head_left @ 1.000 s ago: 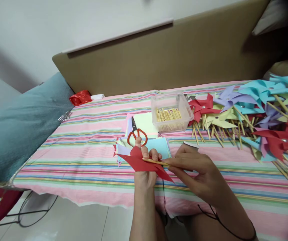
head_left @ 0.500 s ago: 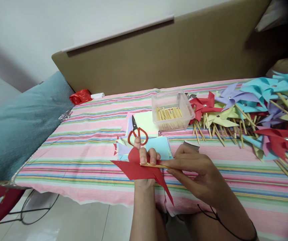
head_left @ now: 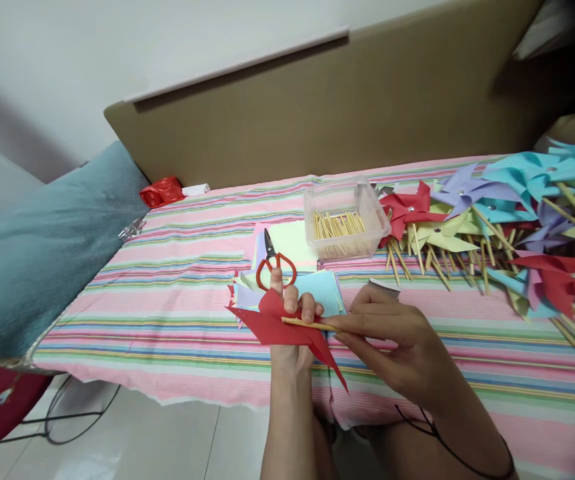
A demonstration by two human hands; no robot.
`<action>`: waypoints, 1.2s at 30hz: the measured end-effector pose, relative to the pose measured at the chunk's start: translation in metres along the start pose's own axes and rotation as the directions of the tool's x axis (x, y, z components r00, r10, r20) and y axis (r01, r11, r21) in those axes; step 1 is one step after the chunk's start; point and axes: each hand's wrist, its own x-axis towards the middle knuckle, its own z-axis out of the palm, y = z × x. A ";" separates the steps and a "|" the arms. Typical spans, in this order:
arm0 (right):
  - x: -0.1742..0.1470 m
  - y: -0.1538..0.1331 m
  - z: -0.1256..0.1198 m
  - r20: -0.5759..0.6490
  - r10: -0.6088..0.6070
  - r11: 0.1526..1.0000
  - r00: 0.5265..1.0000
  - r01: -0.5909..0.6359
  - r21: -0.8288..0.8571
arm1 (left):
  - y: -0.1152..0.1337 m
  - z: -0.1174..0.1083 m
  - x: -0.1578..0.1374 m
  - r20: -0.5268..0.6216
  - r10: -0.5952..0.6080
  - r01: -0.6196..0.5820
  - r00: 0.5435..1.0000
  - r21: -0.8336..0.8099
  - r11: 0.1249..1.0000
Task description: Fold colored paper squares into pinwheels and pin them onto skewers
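— What's spread over the bed [head_left: 177, 313]?

— A heap of finished pinwheels [head_left: 507, 220] at the right, a clear box of sticks [head_left: 345, 223] mid-bed, and red scissors [head_left: 273, 261] lying on paper squares [head_left: 317, 287].

— And the hands?

— Left hand [head_left: 292, 320] has its grip closed on a red paper pinwheel [head_left: 280, 327], held above the bed's near edge. Right hand [head_left: 397, 347] pinches a wooden stick [head_left: 307, 324] lying across it.

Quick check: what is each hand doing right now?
Left hand: closed, holding the red paper.
Right hand: closed, pinching the wooden stick against the paper.
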 end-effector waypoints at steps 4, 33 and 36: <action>0.001 0.001 0.000 -0.025 -0.025 0.999 0.999 0.024 -0.034 | -0.001 -0.001 0.002 -0.002 -0.009 0.009 1.000 -0.002 1.000; -0.015 0.037 0.006 -0.404 0.209 0.917 0.891 -0.322 -0.237 | -0.018 -0.011 0.013 -0.255 0.226 -0.098 0.940 0.431 0.897; -0.016 0.038 0.006 -0.396 0.222 0.917 0.891 -0.328 -0.225 | -0.018 -0.012 0.013 -0.243 0.234 -0.107 0.941 0.443 0.890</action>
